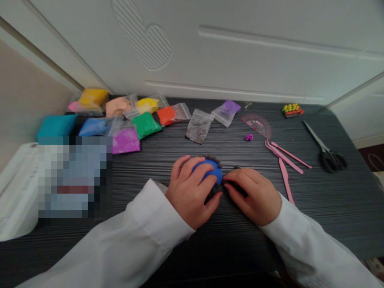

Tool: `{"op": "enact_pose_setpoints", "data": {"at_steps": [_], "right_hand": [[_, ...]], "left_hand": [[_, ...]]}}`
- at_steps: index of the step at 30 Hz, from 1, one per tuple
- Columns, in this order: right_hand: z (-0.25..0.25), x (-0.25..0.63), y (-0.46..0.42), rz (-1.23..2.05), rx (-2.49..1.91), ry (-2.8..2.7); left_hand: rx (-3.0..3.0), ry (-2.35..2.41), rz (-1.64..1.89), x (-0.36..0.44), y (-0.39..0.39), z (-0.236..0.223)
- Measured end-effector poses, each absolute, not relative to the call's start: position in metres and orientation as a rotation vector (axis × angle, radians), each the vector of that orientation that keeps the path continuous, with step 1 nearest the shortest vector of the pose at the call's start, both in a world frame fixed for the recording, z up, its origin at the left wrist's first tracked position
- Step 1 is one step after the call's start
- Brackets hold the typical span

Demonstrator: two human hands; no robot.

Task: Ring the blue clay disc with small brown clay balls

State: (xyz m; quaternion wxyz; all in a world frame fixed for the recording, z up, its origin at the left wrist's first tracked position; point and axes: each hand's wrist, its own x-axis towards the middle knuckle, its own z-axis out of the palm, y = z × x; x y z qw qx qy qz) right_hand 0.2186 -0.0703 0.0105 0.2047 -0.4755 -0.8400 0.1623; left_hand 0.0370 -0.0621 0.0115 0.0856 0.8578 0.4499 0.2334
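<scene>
A round blue clay piece (218,171) lies on the table, with small dark clay balls (212,157) along its rim. My left hand (192,190) is curled over it, fingers on its top and thumb at the near edge, hiding much of it. At the right rim, the thumb and forefinger of my right hand (255,194) pinch a small dark bit that looks like another clay ball. One more dark lump (237,167) shows just behind the right fingers.
Bagged coloured clay, such as green (146,125) and magenta (126,140), crowds the back left. A dark clay bag (198,127) lies mid-table. To the right are a protractor (258,125), pink tools (286,180), scissors (325,154) and a colourful clay model (292,110).
</scene>
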Motion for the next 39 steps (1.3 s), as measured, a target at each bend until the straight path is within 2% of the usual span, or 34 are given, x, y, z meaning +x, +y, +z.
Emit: {"op": "enact_pose_setpoints", "data": {"at_steps": [39], "right_hand": [[0.0117,0.2190,-0.0690,0.484,-1.299,-2.335]], "left_hand": [[2.562,1.333,0.748,0.0362,-0.0655,0.0107]]}}
